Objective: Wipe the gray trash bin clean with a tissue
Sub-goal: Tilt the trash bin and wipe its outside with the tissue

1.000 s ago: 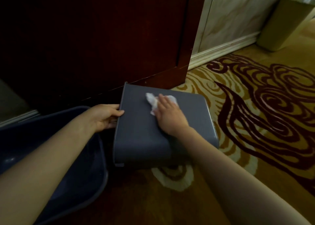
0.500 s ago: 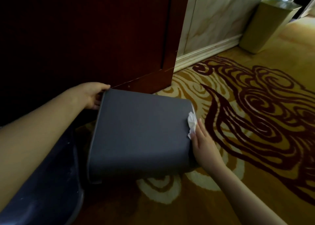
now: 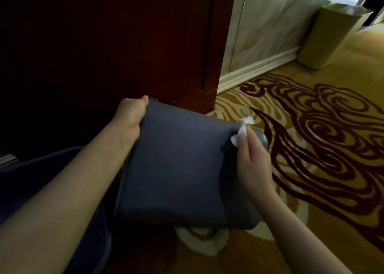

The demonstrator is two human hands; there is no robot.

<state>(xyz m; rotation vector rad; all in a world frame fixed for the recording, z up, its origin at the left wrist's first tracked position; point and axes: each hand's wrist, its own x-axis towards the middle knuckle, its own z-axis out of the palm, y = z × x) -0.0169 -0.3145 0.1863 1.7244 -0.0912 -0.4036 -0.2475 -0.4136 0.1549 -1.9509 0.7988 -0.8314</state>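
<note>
The gray trash bin [image 3: 176,165] lies tipped on its side on the patterned carpet, its base end pointing right. My left hand [image 3: 131,116] grips the bin's rim at the upper left corner. A crumpled white tissue [image 3: 242,131] is pressed against the bin's base end at the right by my right hand [image 3: 252,159]. The bin's opening faces left and is hidden behind my left forearm.
A dark blue plastic tub [image 3: 52,170] sits at the lower left under my left arm. A dark wooden cabinet [image 3: 104,45] stands just behind the bin. A beige bin [image 3: 330,37] stands by the marble wall at the upper right. Patterned carpet [image 3: 322,138] spreads to the right.
My right hand with the tissue went from the bin's top face to its right end. The bin turned and my left hand shifted to its upper left corner.
</note>
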